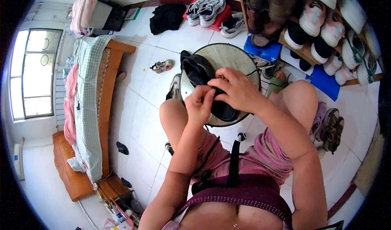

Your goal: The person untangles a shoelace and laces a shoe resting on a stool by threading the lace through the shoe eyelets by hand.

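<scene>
A black shoe [223, 111] lies partly under my hands on a small round table [228, 52] between my knees. The fingers of my left hand [199, 104] are closed in a pinch at its near left edge. From the right, my right hand [236, 90] reaches over it with bent fingers, the tips meeting close to the left ones. What is between the fingertips is too small and dark to make out. Behind my hands, another dark item, probably the pair's other shoe [197, 69], rests at the table's left side.
A shoe rack [299, 52] with many shoes stands at the right. Grey-white sneakers [207, 9] sit on a red box at the back. A small child's sandal [161, 66] lies on the tiled floor. To the left is a bed [91, 107] with a checked cover.
</scene>
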### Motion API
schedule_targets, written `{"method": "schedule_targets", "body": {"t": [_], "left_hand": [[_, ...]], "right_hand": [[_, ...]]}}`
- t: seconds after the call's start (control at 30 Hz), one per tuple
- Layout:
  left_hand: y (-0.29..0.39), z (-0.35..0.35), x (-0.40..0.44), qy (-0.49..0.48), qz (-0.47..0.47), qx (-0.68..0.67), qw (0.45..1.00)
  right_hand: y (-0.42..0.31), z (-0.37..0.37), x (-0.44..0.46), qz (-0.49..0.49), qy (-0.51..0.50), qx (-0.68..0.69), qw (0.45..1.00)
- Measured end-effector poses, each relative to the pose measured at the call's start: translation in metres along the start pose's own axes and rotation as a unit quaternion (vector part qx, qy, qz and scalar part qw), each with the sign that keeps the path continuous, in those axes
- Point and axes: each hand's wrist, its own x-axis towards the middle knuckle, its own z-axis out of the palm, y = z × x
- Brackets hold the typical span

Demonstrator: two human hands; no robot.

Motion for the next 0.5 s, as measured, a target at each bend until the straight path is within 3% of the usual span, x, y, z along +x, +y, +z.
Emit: {"method": "schedule_targets", "body": {"t": [0.07, 0.1, 0.17, 0.23, 0.27, 0.33, 0.37, 0.4, 0.43, 0.5], "left_hand": [[-0.005, -0.011, 0.000, 0.058, -0.119, -0.247, 0.960], [0.017, -0.017, 0.006, 0.147, -0.165, -0.271, 0.937], [-0.016, -0.048, 0.019, 0.180, -0.050, -0.542, 0.819], [-0.014, -0.092, 0.024, 0.119, 0.036, -0.699, 0.704], [-0.009, -0.097, 0.026, 0.125, 0.059, -0.721, 0.679], [-0.004, -0.091, 0.018, 0.127, 0.050, -0.644, 0.753], [-0.009, -0.081, 0.014, 0.082, 0.100, -0.521, 0.844], [-0.008, -0.075, 0.009, 0.055, 0.088, -0.444, 0.890], [0.000, -0.064, -0.001, 0.112, 0.001, -0.210, 0.971], [0.044, -0.059, -0.005, -0.086, -0.074, -0.004, 0.993]], "right_hand": [[0.007, -0.002, 0.000, 0.040, -0.016, -0.062, 0.997], [0.007, -0.006, 0.002, 0.045, -0.009, -0.065, 0.997], [0.012, -0.007, -0.001, 0.048, -0.001, -0.082, 0.995], [0.012, -0.008, -0.005, 0.077, 0.001, -0.080, 0.994], [0.010, -0.009, -0.006, 0.075, 0.001, -0.081, 0.994], [0.003, -0.013, -0.002, 0.048, 0.012, -0.088, 0.995], [-0.002, -0.013, 0.000, 0.044, 0.011, -0.087, 0.995], [-0.008, -0.013, 0.002, 0.016, 0.022, -0.060, 0.998], [-0.014, -0.014, 0.004, -0.013, 0.032, -0.034, 0.999], [-0.025, -0.010, 0.003, -0.049, 0.004, 0.027, 0.998]]}}
